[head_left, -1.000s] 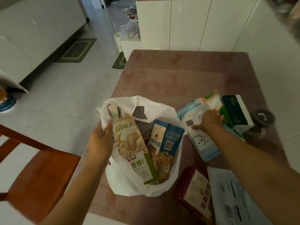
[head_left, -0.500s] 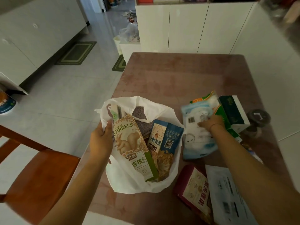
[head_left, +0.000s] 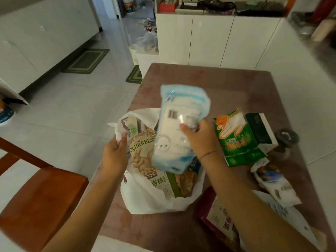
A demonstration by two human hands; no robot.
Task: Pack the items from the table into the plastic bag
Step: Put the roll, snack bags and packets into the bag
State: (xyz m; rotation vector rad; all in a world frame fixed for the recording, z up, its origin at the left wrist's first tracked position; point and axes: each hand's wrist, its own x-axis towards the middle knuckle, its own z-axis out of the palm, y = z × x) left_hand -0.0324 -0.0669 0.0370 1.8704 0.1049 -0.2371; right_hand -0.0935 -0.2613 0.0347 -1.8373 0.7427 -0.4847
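Observation:
A white plastic bag (head_left: 145,199) stands open on the brown table (head_left: 218,84). My left hand (head_left: 114,155) grips the bag's left rim. Inside it stand a beige Three Squirrels snack box (head_left: 143,157) and a packet of nuts (head_left: 187,180). My right hand (head_left: 200,139) holds a light blue and white pack (head_left: 178,128) upright over the bag's mouth, with its lower end just above the things inside. On the table to the right lie a green glove packet (head_left: 236,140), a dark green and white box (head_left: 261,130), a white pouch (head_left: 274,184) and a red snack packet (head_left: 220,219).
A dark-lidded jar (head_left: 286,140) stands at the table's right edge. A white printed mailer (head_left: 283,215) lies at the front right. A wooden chair (head_left: 40,202) is at the left. White cabinets (head_left: 209,39) stand behind the table.
My right hand has lifted the blue and white pack off the table and carried it left, over the bag. The green glove packet that lay under it now shows. My left hand has stayed on the rim.

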